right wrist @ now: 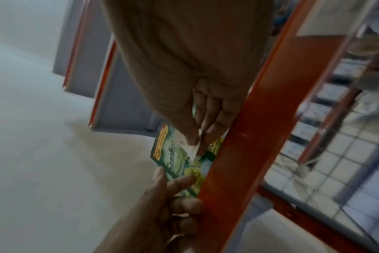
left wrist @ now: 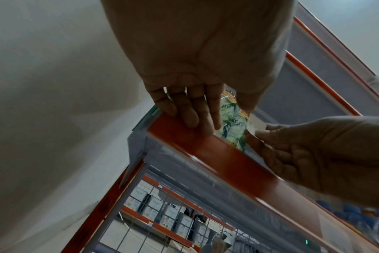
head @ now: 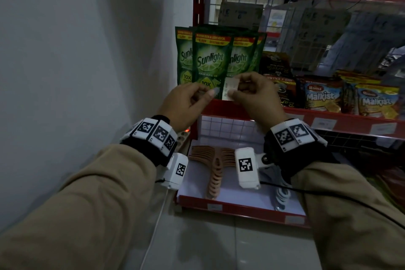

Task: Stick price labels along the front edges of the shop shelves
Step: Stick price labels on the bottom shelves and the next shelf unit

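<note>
A small white price label [head: 229, 90] is pinched between the thumb and forefinger of my right hand [head: 233, 92], just above the red front edge [head: 219, 108] of the shelf. The right wrist view shows that pinch [right wrist: 196, 139] on the label [right wrist: 192, 148]. A clear strip [left wrist: 256, 122] runs from the label to my left hand [head: 207, 92], whose thumb and forefinger hold its end. Its other fingers [left wrist: 193, 113] are curled over the red edge [left wrist: 206, 150]. Green Sunlight pouches [head: 211, 59] stand right behind both hands.
Further right, white labels [head: 324, 124] sit on the same red edge, below Malkist packs [head: 321, 95]. The lower shelf [head: 241, 206] holds brown hangers [head: 215, 173]. A white wall closes off the left, and a power strip [head: 183, 138] lies beside the rack.
</note>
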The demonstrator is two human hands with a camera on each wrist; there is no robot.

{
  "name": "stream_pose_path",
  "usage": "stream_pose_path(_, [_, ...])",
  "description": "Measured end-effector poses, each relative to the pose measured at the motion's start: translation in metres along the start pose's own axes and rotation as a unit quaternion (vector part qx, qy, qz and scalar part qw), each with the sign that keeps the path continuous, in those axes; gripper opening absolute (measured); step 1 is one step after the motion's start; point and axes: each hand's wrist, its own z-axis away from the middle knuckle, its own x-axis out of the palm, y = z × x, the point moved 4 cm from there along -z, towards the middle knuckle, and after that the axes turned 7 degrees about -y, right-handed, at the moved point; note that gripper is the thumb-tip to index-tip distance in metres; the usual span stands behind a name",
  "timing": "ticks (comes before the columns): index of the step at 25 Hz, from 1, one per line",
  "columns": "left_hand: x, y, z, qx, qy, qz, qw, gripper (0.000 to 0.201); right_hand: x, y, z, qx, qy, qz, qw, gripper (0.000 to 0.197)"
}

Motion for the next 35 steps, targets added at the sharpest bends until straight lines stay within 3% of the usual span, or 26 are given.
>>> stream_pose_path(2, [0.0,0.001,-0.002,0.001,0.006,0.011,1.0,0.056,0.008,0.006,0.002,0.029,-0.006,-0.089,0.996,0.032])
stream_pose_path(9, [0.002,0.003,0.0,0.021,-0.001,-0.018,1.0,0.022,0.026,0.006,0.005,0.01,-0.031,-0.111,0.993,0.03])
stream_pose_path(12, [0.001,0.006,-0.001,0.027,-0.022,-0.066,0.997,0.02,0.02,-0.003,0.001,-0.055,-0.029,0.058,0.996,0.028])
stream_pose_path(13, [0.0,0.006,-0.001,0.031,-0.033,-0.099,0.994,0.022,0.017,-0.008,-0.001,-0.1,-0.04,0.169,0.98,0.025])
stream_pose_path(15, [0.0,0.005,-0.001,0.037,-0.048,-0.157,0.986,0.023,0.017,-0.014,-0.002,-0.164,-0.078,0.365,0.913,0.018])
stream_pose_path(17, [-0.001,0.006,-0.001,0.043,-0.056,-0.181,0.981,0.023,0.016,-0.013,-0.004,-0.163,-0.106,0.419,0.887,0.015])
stream_pose_path(21, [-0.007,0.007,0.002,0.057,-0.054,-0.17,0.982,0.027,0.006,-0.009,-0.006,-0.124,-0.02,0.294,0.947,0.008])
stream_pose_path(24, [-0.011,0.008,0.005,0.056,-0.028,-0.138,0.988,0.033,0.004,-0.005,-0.008,-0.081,0.011,0.233,0.969,0.007])
stream_pose_path(28, [-0.012,0.008,0.006,0.048,-0.013,-0.125,0.991,0.05,0.01,0.0,-0.008,-0.072,-0.033,0.268,0.96,0.003])
stream_pose_path(32, [-0.006,0.008,0.004,0.032,-0.04,-0.189,0.981,0.029,0.016,-0.001,-0.004,-0.092,-0.052,0.306,0.946,0.007])
stream_pose_path(35, [-0.005,0.007,0.003,0.029,-0.034,-0.205,0.978,0.024,0.019,-0.002,-0.002,-0.114,-0.07,0.358,0.924,0.011])
